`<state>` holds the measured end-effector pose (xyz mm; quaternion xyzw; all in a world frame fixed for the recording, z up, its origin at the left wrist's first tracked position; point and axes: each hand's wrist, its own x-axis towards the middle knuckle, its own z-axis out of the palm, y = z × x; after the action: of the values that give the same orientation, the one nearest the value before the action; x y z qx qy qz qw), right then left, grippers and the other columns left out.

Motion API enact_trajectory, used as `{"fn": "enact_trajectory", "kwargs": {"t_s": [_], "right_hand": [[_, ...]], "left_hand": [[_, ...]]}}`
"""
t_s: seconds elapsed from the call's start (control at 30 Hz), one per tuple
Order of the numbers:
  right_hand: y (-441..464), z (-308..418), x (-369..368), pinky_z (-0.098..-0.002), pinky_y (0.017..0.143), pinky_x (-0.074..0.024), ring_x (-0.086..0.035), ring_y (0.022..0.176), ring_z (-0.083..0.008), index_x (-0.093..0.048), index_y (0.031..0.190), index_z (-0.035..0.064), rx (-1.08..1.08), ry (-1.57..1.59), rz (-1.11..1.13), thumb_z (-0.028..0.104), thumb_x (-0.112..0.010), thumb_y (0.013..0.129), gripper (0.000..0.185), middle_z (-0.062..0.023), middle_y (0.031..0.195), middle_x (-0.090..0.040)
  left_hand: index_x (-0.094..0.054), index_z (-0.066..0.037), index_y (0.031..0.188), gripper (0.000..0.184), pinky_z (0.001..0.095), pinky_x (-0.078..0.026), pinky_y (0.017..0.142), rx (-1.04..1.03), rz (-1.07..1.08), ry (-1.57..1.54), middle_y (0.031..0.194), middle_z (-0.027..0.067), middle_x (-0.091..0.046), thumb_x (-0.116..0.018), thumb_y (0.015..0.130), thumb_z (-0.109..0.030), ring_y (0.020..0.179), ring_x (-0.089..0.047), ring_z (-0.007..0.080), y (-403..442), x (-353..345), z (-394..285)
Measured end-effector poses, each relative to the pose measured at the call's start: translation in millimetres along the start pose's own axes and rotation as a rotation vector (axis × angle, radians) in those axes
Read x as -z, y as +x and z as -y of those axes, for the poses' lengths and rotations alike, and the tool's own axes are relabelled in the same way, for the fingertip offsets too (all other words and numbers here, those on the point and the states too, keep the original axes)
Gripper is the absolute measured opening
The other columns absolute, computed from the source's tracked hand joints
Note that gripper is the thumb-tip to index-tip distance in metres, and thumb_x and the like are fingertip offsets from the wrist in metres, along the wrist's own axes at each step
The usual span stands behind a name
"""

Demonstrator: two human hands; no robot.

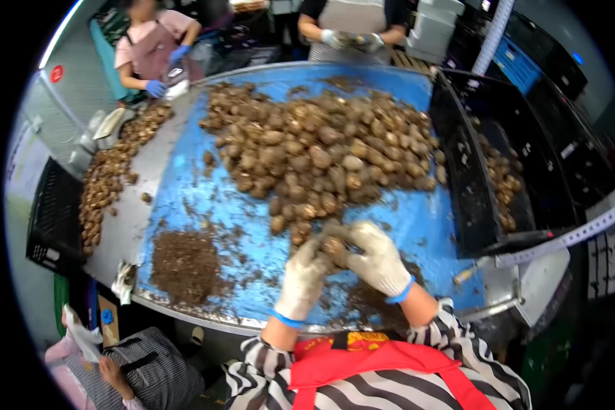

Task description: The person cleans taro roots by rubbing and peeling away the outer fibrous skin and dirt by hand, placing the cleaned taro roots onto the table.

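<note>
A small brown taro corm [334, 250] is held between both my hands, above the near side of the blue-covered table. My left hand [302, 275], in a dirty white glove with a blue cuff, has its fingers closed around the corm's left side. From the right, my right hand [377, 257], gloved the same way, grips it with thumb and fingers. The gloves partly hide the corm. Just beyond my hands lies a large heap of taro corms [321, 150], its near tip close to my fingertips.
Loose dirt [184, 266] lies left of my hands. A black crate [465, 164] holding some corms stands right. More corms [109, 184] line the table's left edge, near another black crate [56, 212]. Two people work across the table; another person [133, 369] is at lower left.
</note>
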<state>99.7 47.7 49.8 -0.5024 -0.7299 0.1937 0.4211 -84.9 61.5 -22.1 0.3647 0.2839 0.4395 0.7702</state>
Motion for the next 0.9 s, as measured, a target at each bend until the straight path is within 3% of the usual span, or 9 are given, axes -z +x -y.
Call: {"fn": "enact_trajectory", "kwargs": {"t_s": [0.07, 0.1, 0.23, 0.3, 0.33, 0.43, 0.7, 0.83, 0.9], "right_hand": [[-3.7, 4.3, 0.7, -0.0396, 0.084, -0.0536, -0.066, 0.098, -0.0309, -0.072, 0.109, 0.0052, 0.161, -0.101, -0.071, 0.010, -0.077, 0.076, 0.034, -0.0131, 0.107, -0.069], [-4.8, 8.9, -1.2, -0.0388, 0.083, -0.0543, -0.067, 0.095, -0.0303, -0.073, 0.109, 0.0053, 0.007, 0.012, -0.070, 0.007, -0.077, 0.076, 0.033, -0.0131, 0.106, -0.070], [-14.5, 11.2, -6.9, -0.0402, 0.074, -0.0544, -0.067, 0.081, -0.0334, -0.073, 0.103, 0.0001, -0.001, -0.005, -0.126, -0.003, -0.072, 0.073, 0.030, -0.0152, 0.092, -0.070], [-18.3, 11.5, -7.9, -0.0364, 0.074, -0.0541, -0.068, 0.082, -0.0283, -0.072, 0.106, -0.0022, 0.055, -0.036, -0.142, -0.009, -0.069, 0.075, 0.032, -0.0139, 0.094, -0.070], [-21.2, 11.2, -8.3, -0.0345, 0.074, -0.0539, -0.068, 0.082, -0.0257, -0.071, 0.107, -0.0033, 0.078, -0.055, -0.152, -0.012, -0.067, 0.075, 0.033, -0.0132, 0.095, -0.070], [-28.4, 4.1, -22.8, -0.0410, 0.068, -0.0537, -0.067, 0.077, -0.0358, -0.067, 0.090, -0.0020, 0.006, 0.026, -0.294, -0.013, -0.061, 0.072, 0.022, -0.0165, 0.090, -0.071], [-52.4, 15.6, -22.1, -0.0336, 0.083, -0.0548, -0.069, 0.089, -0.0253, -0.066, 0.101, -0.0027, -0.456, 0.338, -0.306, -0.013, -0.049, 0.085, 0.025, -0.0174, 0.097, -0.071], [-64.1, 14.2, -14.9, -0.0382, 0.086, -0.0539, -0.070, 0.093, -0.0308, -0.066, 0.101, -0.0023, -0.395, -0.028, -0.170, -0.010, -0.051, 0.085, 0.023, -0.0208, 0.102, -0.071], [-78.4, 1.7, -18.7, -0.0480, 0.076, -0.0527, -0.065, 0.087, -0.0435, -0.065, 0.096, 0.0036, -0.291, -0.217, -0.035, 0.002, -0.058, 0.080, 0.018, -0.0221, 0.091, -0.066]], "left_hand": [[-0.050, 0.001, 0.143, 0.055, 0.0320, -0.055, 0.088, -0.013, -0.140, 0.460, 0.121, 0.0110, -0.065, -0.066, 0.094, -0.017, 0.105, -0.064, 0.0161, -8.7, -25.9, -27.1], [-0.055, 0.001, 0.139, 0.050, 0.0296, -0.054, 0.089, 0.018, -0.201, 0.728, 0.121, 0.0104, -0.065, -0.066, 0.094, -0.017, 0.104, -0.064, 0.0139, -11.2, -35.4, -42.7], [-0.054, 0.002, 0.139, 0.049, 0.0286, -0.053, 0.092, -0.074, -0.187, 0.626, 0.124, 0.0117, -0.064, -0.065, 0.093, -0.007, 0.108, -0.063, 0.0156, -19.0, -37.2, -36.8], [-0.050, 0.003, 0.141, 0.053, 0.0288, -0.053, 0.091, -0.114, -0.158, 0.267, 0.125, 0.0137, -0.064, -0.066, 0.092, -0.005, 0.109, -0.063, 0.0169, -19.3, -33.4, -20.2], [-0.050, 0.004, 0.141, 0.053, 0.0290, -0.054, 0.091, -0.128, -0.161, 0.277, 0.125, 0.0139, -0.064, -0.066, 0.092, -0.005, 0.109, -0.063, 0.0169, -20.8, -34.0, -17.0], [-0.049, 0.005, 0.141, 0.053, 0.0291, -0.054, 0.090, -0.142, -0.166, 0.335, 0.124, 0.0138, -0.064, -0.067, 0.092, -0.005, 0.108, -0.063, 0.0166, -26.9, -40.6, -17.9], [-0.053, 0.002, 0.137, 0.049, 0.0295, -0.050, 0.093, -0.197, -0.040, 0.568, 0.123, 0.0107, -0.064, -0.069, 0.092, -0.010, 0.110, -0.059, 0.0135, -40.2, -45.3, -19.1], [-0.050, 0.001, 0.141, 0.052, 0.0300, -0.051, 0.092, -0.149, 0.142, 0.466, 0.127, 0.0114, -0.062, -0.066, 0.093, -0.012, 0.110, -0.062, 0.0152, -42.5, -28.2, -9.5], [-0.046, 0.000, 0.145, 0.056, 0.0310, -0.052, 0.092, -0.029, 0.183, 0.260, 0.128, 0.0126, -0.062, -0.067, 0.093, -0.013, 0.109, -0.064, 0.0179, -51.4, -32.0, -28.3]]}}
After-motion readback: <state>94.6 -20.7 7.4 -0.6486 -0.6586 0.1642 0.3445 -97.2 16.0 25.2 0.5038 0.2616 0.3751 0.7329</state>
